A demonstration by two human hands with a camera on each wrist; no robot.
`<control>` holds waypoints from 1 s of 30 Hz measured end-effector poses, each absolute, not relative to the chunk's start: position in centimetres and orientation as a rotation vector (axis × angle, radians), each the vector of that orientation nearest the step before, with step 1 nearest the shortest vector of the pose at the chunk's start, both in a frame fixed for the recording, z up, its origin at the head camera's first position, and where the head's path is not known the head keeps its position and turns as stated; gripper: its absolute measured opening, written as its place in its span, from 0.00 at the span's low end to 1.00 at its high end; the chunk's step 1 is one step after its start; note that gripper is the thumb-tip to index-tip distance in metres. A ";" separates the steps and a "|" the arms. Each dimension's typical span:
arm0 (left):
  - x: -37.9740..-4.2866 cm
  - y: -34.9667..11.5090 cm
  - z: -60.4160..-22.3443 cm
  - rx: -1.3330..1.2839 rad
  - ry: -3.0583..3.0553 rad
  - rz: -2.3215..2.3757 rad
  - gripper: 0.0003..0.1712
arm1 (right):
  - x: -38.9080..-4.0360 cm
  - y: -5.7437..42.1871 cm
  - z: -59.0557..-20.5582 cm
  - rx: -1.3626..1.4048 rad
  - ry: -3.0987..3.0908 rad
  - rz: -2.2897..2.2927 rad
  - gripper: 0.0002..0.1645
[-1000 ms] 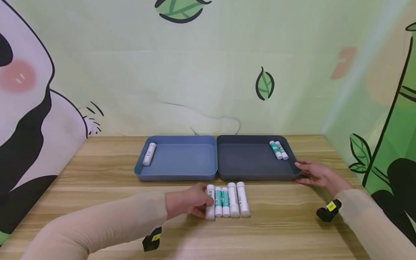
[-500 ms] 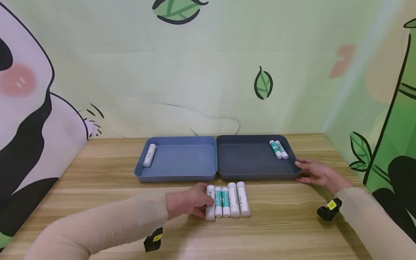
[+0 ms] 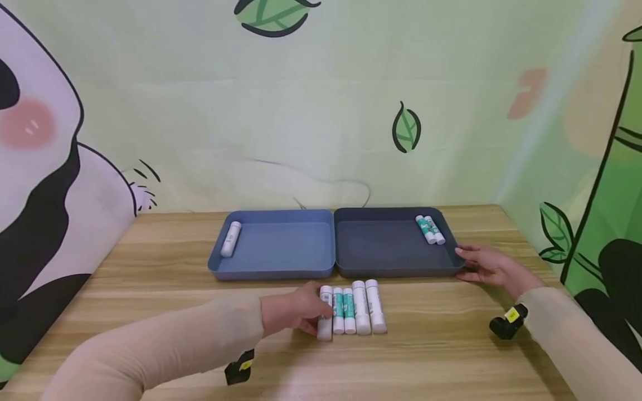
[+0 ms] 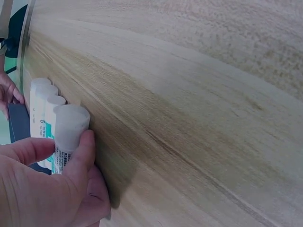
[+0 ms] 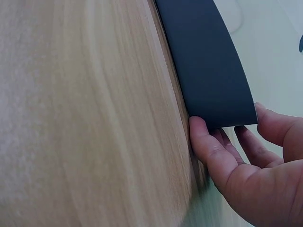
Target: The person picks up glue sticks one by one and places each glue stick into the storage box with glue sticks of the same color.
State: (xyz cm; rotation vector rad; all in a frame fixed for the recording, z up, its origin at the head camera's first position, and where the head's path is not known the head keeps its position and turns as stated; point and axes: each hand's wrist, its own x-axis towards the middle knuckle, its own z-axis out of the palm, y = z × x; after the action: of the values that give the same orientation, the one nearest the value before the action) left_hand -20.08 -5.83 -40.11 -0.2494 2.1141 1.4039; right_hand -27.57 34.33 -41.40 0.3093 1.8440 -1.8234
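Note:
My left hand (image 3: 301, 306) pinches a white glue stick (image 4: 68, 127) between thumb and fingers, at the left end of a row on the table. Beside it lie two thinner green-labelled glue sticks (image 3: 343, 306) and two thick white glue sticks (image 3: 368, 306), side by side. At the dark grey tray (image 3: 386, 256), my right hand (image 3: 484, 268) holds the front right corner. The right wrist view shows its thumb (image 5: 272, 120) at the rim and its other fingers lower along the wall. Two green-and-white glue sticks (image 3: 429, 231) lie in that tray's right end.
A blue tray (image 3: 281, 275) stands against the dark one on its left, with one white glue stick (image 3: 230, 239) near its left wall. Both trays sit at the back of the wooden table (image 3: 426, 351), before a wall cloth (image 3: 321, 111) printed with a panda and leaves.
My left hand and the glue stick it pinches have shifted very slightly to the right. The right hand keeps its place at the tray corner.

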 end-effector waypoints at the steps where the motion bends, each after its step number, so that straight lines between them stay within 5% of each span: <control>1: -20.1 -5.8 -40.1 -0.247 2.114 1.406 0.46 | -27.6 34.3 -41.4 0.310 1.842 -1.827 0.51; 18: -20.1 -7.4 -39.1 -0.190 2.095 1.399 0.45 | -27.6 34.3 -41.4 0.296 1.843 -1.824 0.52; 30: -22.1 -9.2 -33.2 -0.066 2.074 1.418 0.43 | -27.6 34.2 -41.3 0.328 1.831 -1.836 0.53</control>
State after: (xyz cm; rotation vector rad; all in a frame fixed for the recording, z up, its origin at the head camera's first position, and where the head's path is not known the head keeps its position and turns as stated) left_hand -22.09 -9.18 -33.16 -0.0656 2.0739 1.4183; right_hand -27.57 34.20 -41.27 0.3275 1.8314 -1.8359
